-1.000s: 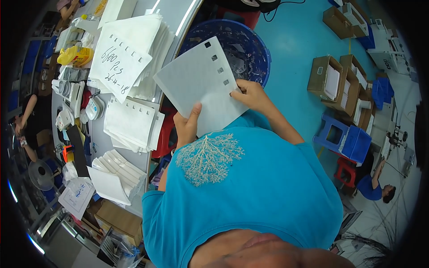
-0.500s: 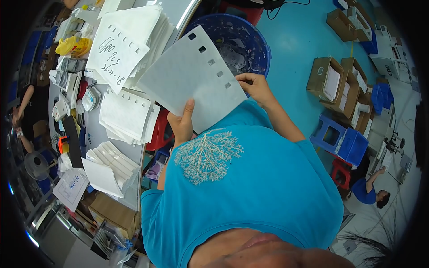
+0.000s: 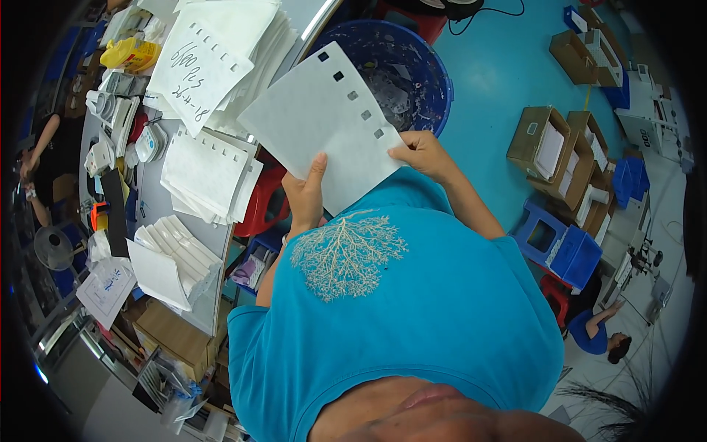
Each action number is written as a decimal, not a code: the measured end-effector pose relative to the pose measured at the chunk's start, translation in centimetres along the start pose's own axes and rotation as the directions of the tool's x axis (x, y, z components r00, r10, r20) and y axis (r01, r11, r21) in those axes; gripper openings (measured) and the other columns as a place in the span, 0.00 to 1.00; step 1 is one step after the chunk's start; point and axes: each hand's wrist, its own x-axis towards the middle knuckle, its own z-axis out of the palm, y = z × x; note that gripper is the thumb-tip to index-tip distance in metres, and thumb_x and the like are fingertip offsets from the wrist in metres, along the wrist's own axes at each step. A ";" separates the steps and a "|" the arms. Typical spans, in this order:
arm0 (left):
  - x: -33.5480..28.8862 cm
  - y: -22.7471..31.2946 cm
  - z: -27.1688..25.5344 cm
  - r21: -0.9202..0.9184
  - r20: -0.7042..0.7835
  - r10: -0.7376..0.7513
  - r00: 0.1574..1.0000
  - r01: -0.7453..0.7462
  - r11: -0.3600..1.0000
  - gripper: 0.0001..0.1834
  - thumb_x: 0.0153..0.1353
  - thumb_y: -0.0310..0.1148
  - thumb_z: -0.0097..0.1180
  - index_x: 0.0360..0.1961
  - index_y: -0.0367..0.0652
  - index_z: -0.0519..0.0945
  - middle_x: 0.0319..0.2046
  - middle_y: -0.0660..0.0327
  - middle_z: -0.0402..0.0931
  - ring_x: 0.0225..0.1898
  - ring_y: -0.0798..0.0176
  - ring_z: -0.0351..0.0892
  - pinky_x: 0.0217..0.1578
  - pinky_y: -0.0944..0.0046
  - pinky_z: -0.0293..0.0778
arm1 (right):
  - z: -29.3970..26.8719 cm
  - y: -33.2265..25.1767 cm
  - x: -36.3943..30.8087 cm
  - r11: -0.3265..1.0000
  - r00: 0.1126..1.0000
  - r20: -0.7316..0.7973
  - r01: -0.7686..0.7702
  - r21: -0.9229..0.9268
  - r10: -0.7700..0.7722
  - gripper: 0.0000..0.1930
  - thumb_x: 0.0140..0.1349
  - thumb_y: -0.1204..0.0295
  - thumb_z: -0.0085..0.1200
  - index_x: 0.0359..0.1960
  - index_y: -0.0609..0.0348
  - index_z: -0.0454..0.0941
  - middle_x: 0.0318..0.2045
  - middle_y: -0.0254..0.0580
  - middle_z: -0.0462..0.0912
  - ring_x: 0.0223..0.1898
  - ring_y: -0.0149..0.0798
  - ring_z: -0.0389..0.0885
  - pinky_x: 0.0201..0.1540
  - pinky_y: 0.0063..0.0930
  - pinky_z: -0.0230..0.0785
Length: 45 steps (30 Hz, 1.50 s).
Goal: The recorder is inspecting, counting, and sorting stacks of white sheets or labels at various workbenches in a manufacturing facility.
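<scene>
Sheet (image 3: 324,121) rose further from chest | left hand (image 3: 305,195), right hand (image 3: 420,151) pinched its lower edge, keeping it flat | stacks (image 3: 202,173) beside.

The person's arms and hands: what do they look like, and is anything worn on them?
Both forearms are bare, with no gloves, and I see no watch or rings on the left hand or the right hand. The turquoise T-shirt has short sleeves and a pale branching tree print on the chest.
</scene>
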 end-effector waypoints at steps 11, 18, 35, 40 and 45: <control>-0.2 -0.4 -2.2 -0.139 -0.131 -0.033 0.991 0.015 0.990 0.20 0.60 0.34 0.60 0.48 0.29 0.75 0.43 0.54 0.78 0.43 0.64 0.76 0.46 0.65 0.70 | 0.1 -1.7 0.6 0.879 0.930 0.313 -0.305 0.367 0.192 0.14 0.65 0.65 0.51 0.41 0.65 0.80 0.16 0.22 0.66 0.15 0.18 0.52 0.17 0.17 0.42; -0.4 -1.0 -5.6 -0.301 -0.193 -0.103 0.976 0.041 0.953 0.23 0.59 0.32 0.61 0.51 0.30 0.73 0.48 0.53 0.75 0.47 0.62 0.75 0.49 0.63 0.69 | 4.0 -0.7 2.9 0.918 0.916 0.387 -0.240 0.317 0.106 0.11 0.64 0.70 0.52 0.42 0.64 0.80 0.19 0.25 0.70 0.16 0.18 0.55 0.17 0.17 0.44; -2.4 0.2 -24.9 0.708 -0.462 0.506 0.728 -0.041 0.705 0.33 0.56 0.30 0.62 0.63 0.39 0.64 0.64 0.49 0.58 0.64 0.49 0.60 0.61 0.53 0.60 | 3.1 2.1 12.0 0.506 0.742 -0.179 0.240 -0.828 -0.646 0.06 0.57 0.73 0.57 0.36 0.57 0.83 0.36 0.41 0.83 0.38 0.38 0.82 0.41 0.27 0.72; -7.9 6.1 -29.8 0.956 -0.292 0.708 0.643 0.171 0.238 0.26 0.53 0.34 0.65 0.55 0.49 0.75 0.62 0.49 0.62 0.65 0.45 0.57 0.62 0.50 0.59 | 5.7 1.8 12.2 0.727 0.934 -0.233 0.041 -0.685 -0.272 0.09 0.61 0.66 0.55 0.37 0.56 0.83 0.28 0.39 0.83 0.27 0.30 0.79 0.32 0.23 0.69; -11.0 5.2 -36.5 0.861 -0.488 0.710 0.507 0.412 0.297 0.23 0.57 0.38 0.62 0.53 0.45 0.76 0.60 0.51 0.64 0.63 0.44 0.59 0.60 0.49 0.60 | 25.1 -6.7 12.9 0.930 0.839 0.543 0.178 -0.323 0.027 0.16 0.66 0.61 0.51 0.47 0.59 0.79 0.30 0.33 0.82 0.26 0.24 0.76 0.27 0.17 0.68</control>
